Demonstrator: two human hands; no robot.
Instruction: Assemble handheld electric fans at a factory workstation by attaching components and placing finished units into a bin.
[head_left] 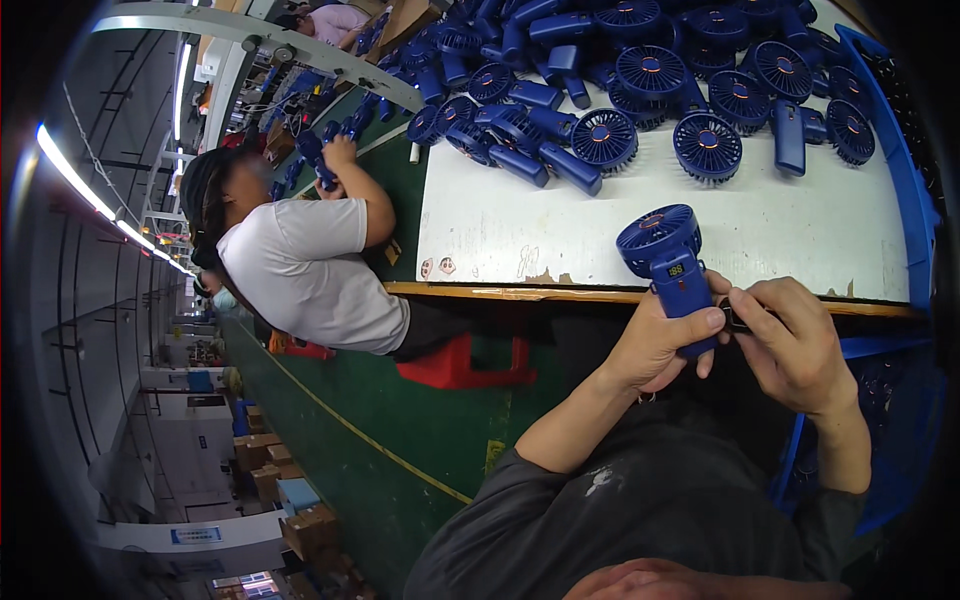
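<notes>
Now we hold 1 blue handheld fan (668, 268) in front of us, just over the near edge of the white worktop (700, 225). Our left hand (655, 345) closes its grip around the handle of the fan, with the thumb lying across the front of the handle, below a small display. The round grille head of the fan points up and away from us. Our right hand (795, 340) is just beside the left one, on the right of the handle; its fingers are curled shut and pinch a small dark part (735, 320) that touches the side of the handle. We cannot tell what this part is.

On the far side of the worktop lies a big pile of blue fans (640, 90) of the same kind, many with the grille turned up. A blue bin (905, 170) stands along the right edge of the worktop, and its wall curves down toward our right arm.

At the left, another person in a white shirt (305, 270) sits at a green conveyor belt (400, 190) and holds 1 blue fan with both hands. This person sits on a red stool (460, 365). Further left, we see a green floor with a yellow line (340, 420) and some cardboard boxes (305, 525), well apart from us.
</notes>
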